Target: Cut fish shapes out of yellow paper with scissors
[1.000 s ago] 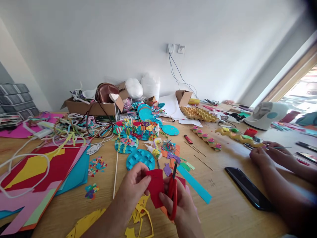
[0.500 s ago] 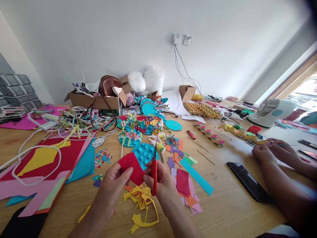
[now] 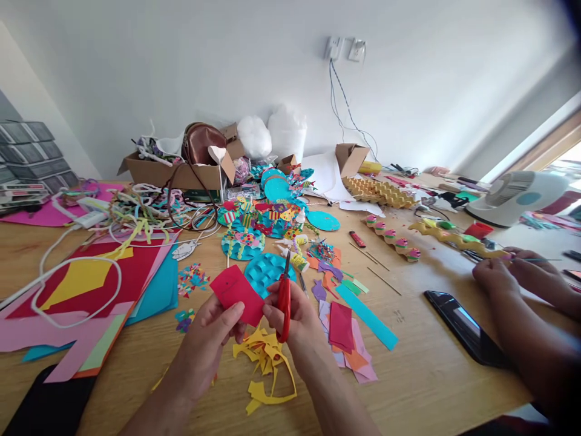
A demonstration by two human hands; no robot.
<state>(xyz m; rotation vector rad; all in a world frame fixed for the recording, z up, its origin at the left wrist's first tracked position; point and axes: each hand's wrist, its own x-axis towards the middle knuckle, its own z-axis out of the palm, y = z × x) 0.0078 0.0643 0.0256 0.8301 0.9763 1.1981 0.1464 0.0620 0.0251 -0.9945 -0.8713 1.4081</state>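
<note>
Between the thumb and fingers of my left hand (image 3: 216,324) is a piece of red paper (image 3: 236,292) with a small pencil mark near its top. My right hand (image 3: 290,312) is closed around red-handled scissors (image 3: 284,297), whose blades look together and point up. Its fingertips meet the right edge of the paper. Behind the paper lies a blue egg-carton disc (image 3: 267,272). Yellow paper scraps (image 3: 272,393) lie on the table below both hands.
Coloured sheets (image 3: 91,284) with a white cable cover the left. Paper strips (image 3: 341,327) and a phone (image 3: 463,327) lie at right, beside another person's hands (image 3: 503,275). Glue bottles (image 3: 297,260) and decorated blue discs (image 3: 242,242) stand or lie ahead; a cardboard box (image 3: 181,177) is behind.
The red paper is turned more face-on and has shifted slightly left, away from the blue disc. The camera view has moved a little. Both hands keep their holds.
</note>
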